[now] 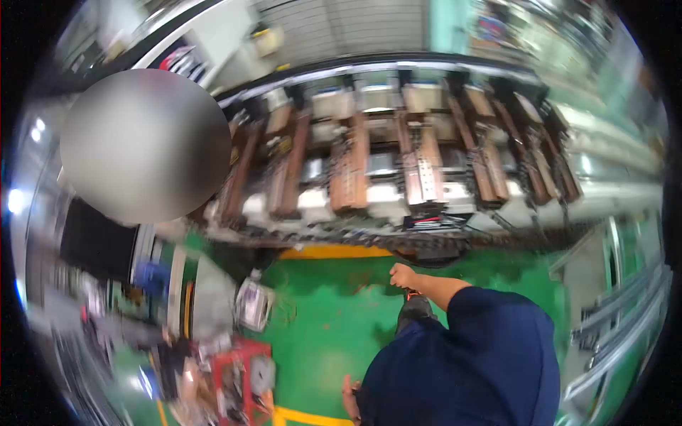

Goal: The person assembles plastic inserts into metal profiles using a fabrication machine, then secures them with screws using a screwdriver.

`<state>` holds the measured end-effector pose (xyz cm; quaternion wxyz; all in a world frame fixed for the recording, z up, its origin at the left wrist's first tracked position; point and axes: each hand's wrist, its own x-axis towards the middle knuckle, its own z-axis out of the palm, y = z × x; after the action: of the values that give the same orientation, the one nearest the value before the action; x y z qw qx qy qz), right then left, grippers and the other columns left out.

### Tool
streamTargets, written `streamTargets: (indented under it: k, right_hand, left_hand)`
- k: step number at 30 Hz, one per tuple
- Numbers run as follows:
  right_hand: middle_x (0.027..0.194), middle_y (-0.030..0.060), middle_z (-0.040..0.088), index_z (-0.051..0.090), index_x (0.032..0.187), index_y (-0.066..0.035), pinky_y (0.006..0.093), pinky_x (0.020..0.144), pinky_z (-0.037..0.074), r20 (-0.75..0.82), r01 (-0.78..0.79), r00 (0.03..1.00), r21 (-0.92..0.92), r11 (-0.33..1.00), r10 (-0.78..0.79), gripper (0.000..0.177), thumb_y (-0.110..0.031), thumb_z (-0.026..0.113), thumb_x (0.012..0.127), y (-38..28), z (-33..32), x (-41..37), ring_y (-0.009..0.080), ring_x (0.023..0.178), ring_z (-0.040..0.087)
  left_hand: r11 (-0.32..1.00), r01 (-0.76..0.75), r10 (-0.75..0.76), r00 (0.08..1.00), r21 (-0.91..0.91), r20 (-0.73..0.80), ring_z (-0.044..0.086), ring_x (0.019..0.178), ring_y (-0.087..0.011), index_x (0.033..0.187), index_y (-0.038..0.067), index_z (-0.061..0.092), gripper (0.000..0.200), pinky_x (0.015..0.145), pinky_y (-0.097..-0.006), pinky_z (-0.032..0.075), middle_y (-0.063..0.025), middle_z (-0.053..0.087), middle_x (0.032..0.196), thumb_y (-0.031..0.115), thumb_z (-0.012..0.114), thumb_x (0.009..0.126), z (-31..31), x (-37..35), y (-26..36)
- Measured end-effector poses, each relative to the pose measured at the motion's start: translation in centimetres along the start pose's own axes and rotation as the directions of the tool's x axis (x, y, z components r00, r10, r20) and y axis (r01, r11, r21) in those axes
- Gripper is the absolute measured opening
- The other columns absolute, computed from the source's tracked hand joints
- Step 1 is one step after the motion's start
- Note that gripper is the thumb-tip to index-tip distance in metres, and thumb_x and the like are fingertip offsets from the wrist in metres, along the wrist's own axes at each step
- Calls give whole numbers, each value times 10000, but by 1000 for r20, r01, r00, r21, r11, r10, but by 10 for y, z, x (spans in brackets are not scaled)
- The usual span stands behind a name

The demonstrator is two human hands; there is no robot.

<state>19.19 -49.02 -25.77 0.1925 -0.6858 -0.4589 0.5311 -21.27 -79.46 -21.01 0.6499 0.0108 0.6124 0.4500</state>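
Note:
My right hand (403,275) is held out in front of my body, above the green floor, at the end of a bare forearm below a navy sleeve. Its fingers are curled in, and I see nothing in them. Below it shows a dark shoe (414,310) with an orange patch. Low in the view, my left hand (350,399) is partly hidden by my navy shirt (455,369). Its visible fingers stretch out over the floor, with no object in them. Nearest to my right hand is the long machine (348,174) with brown, bar-like parts in a row.
A red cart (241,355) stands at lower left, near a whitish plastic container (254,305) on the green floor (320,341). Metal bars (618,334) lie at right. Yellow lines (312,417) mark the floor. A blurred grey oval (145,145) covers the upper left.

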Motion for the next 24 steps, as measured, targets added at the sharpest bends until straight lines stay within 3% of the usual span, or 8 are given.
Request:
streamTargets:
  k: [2, 3, 7, 9, 15, 19, 20, 24]
  right_hand:
    - [699, 111, 619, 637, 871, -74, 412, 502, 477, 204, 51, 978, -1, 999, -50, 134, -203, 603, 863, 19, 52, 9, 248, 579, 617]
    - [700, 113, 622, 641, 873, -77, 426, 500, 477, 284, 66, 958, -82, 994, -41, 149, -223, 614, 869, 21, 74, 5, 247, 574, 620]
    - [705, 121, 631, 655, 880, -90, 482, 492, 476, 642, 357, 764, -502, 788, 64, 213, -302, 656, 897, 134, 132, -4, 244, 553, 631]
    - [758, 106, 624, 658, 936, -88, 494, 526, 472, 567, 104, 670, -711, 696, 479, 230, -318, 661, 919, 50, 162, -79, 228, 627, 616]
    - [961, 148, 626, 585, 1145, -73, 487, 656, 509, 570, -220, 421, -691, 689, 706, 403, -412, 637, 932, -78, 360, -113, 271, 783, 625]
    - [1096, 176, 627, 536, 1283, -64, 483, 743, 533, 557, -133, 364, -762, 633, 747, 542, -475, 620, 940, -156, 517, -105, 300, 887, 631]
    - [1144, 179, 622, 531, 1296, -62, 493, 791, 533, 564, -68, 355, -780, 622, 746, 559, -489, 610, 945, -171, 555, -101, 302, 943, 631]
    - [1245, 154, 628, 584, 1235, -72, 519, 919, 506, 610, 35, 348, -767, 641, 711, 532, -529, 577, 962, -265, 752, -141, 305, 1106, 613]
  left_hand:
    - [991, -109, 102, 990, -72, -93, 508, 660, -111, 1368, 71, 522, 385, 587, -254, 476, -14, 527, 853, 262, 526, 1033, -9, -75, 43]
    - [925, -96, 103, 995, -368, 0, 497, 654, -95, 1358, 81, 523, 380, 531, -235, 442, -16, 533, 835, 260, 539, 1022, -84, -48, 7]
    - [825, -431, 265, 866, -364, -425, 437, 534, -91, 1242, 95, 609, 342, 473, -253, 375, -8, 568, 760, 320, 619, 984, -126, -143, 57]
    - [831, -459, 221, 792, -315, -570, 428, 500, -92, 1195, 87, 636, 320, 452, -261, 364, -19, 584, 750, 321, 624, 976, -180, -156, 54]
    - [876, -293, -181, 537, -384, -824, 460, 462, -155, 1122, 48, 653, 369, 416, -313, 360, -103, 642, 760, 365, 623, 936, -318, -130, -107]
    - [660, -90, -572, 584, -746, -576, 545, 529, -237, 1201, 19, 589, 381, 474, -448, 441, -160, 722, 951, 306, 546, 954, -320, -153, -228]
    - [527, -155, -716, 449, -836, -535, 540, 511, -239, 1117, 0, 600, 313, 461, -440, 434, -142, 709, 884, 261, 538, 955, -307, -165, -227]
    - [520, -225, -731, 383, -824, -565, 548, 490, -252, 1010, -9, 612, 309, 452, -424, 434, -125, 656, 786, 289, 576, 938, -305, -209, -197]
